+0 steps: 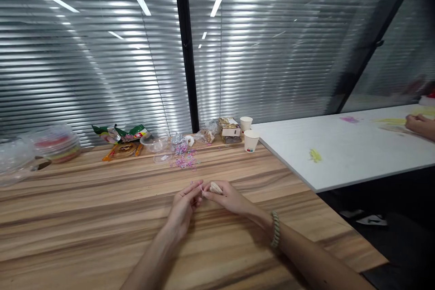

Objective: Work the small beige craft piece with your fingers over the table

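Observation:
My left hand [185, 204] is closed, with its fingertips pinched on a thin pink band [201, 187] above the wooden table. From the other side, my right hand [231, 197] meets it, thumb and fingers closed at the lower end of the same band. A pale, beige lump [216, 188] sits within the curled fingers of my right hand; its kind cannot be made out. Beyond my hands lies a loose pile of small pink and purple bands [185, 161]. More of them fill a small clear cup [179, 145] behind the pile.
Stacked clear-lidded containers [56, 142] stand at the far left, beside green snack bags [131, 132] and a clear bowl [156, 144]. Paper cups [251, 140] and a gold-wrapped package [230, 129] are at the back. Another person's hand [421, 125] is over the white table [356, 154] on the right.

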Motion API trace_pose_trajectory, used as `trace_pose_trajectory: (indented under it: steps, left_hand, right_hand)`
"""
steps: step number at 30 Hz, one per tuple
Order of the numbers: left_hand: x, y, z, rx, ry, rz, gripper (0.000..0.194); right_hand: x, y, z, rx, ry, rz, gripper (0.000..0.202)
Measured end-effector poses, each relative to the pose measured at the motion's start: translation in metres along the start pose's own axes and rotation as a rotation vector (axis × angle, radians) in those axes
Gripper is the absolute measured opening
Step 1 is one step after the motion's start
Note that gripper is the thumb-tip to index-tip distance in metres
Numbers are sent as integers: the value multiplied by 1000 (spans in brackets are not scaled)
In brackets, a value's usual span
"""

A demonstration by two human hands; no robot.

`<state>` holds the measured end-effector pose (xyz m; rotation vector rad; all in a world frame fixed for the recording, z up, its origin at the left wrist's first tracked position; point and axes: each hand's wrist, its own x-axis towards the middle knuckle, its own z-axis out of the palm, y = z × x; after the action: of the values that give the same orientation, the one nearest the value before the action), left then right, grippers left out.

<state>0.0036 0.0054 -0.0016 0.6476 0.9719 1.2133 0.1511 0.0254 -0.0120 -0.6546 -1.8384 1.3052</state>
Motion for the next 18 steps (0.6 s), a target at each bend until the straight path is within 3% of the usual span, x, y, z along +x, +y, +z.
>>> trace_pose_trajectory:
  steps: [4, 8, 11, 18]
  left_hand:
    - [1, 5, 0, -135, -28, -88, 13]
    - [-1, 11, 0, -256, -49, -139, 18]
    - [-2, 12, 1, -184, -57, -100, 10]
    - [-2, 2, 0, 92, -94, -17, 33]
  right_hand:
    - [-1, 2, 0, -68, 22, 43, 31]
    - [0, 2, 0, -59, 80, 58, 35]
    - [0, -1, 1, -43, 53, 42, 36]
    - [-2, 2, -2, -86, 100, 66, 38]
